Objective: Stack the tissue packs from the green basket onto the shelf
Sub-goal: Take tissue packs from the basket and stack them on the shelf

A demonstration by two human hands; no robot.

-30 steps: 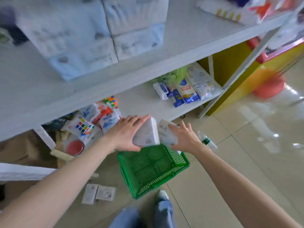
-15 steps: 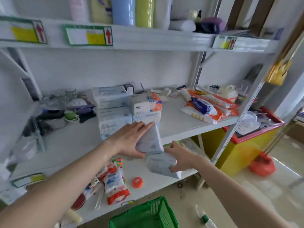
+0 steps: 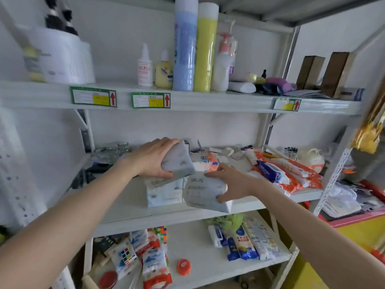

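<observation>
My left hand (image 3: 153,158) grips a pale blue-white tissue pack (image 3: 177,161) and holds it tilted above the tissue packs stacked on the middle shelf (image 3: 164,189). My right hand (image 3: 229,182) grips a second tissue pack (image 3: 202,191) at the front of that white shelf (image 3: 133,213), just right of the stack. An orange-and-white tissue pack (image 3: 206,163) lies behind both hands. The green basket is out of view.
Orange and blue wipe packets (image 3: 277,174) crowd the right of the middle shelf; glassware (image 3: 112,152) sits at its left. Bottles (image 3: 193,49) line the upper shelf. Lower shelf holds puzzle cubes (image 3: 127,253), packets and an orange cap (image 3: 183,266). A yellow-red bin (image 3: 354,228) stands right.
The view has swung up from the basket on the floor to the shelves. Both hands have risen with their tissue packs, from over the basket to the middle shelf.
</observation>
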